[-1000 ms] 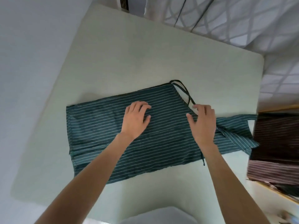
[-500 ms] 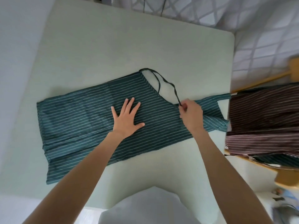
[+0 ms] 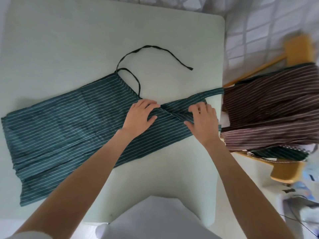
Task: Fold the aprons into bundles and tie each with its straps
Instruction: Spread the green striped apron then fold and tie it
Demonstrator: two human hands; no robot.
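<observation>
One green apron [image 3: 72,125] on one table [image 3: 69,40] — one brown apron [image 3: 269,107] beside it — two hands [image 3: 140,115].

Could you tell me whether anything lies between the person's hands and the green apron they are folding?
Nothing visible does. The left hand and right hand both rest directly on the green apron; its dark strap lies loose on the table beyond them.

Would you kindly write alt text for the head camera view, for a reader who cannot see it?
Both hands, left and right, press flat on a green striped apron spread across a pale table, one dark strap curling loose beyond it. Brown striped aprons hang over a wooden chair at right.
</observation>
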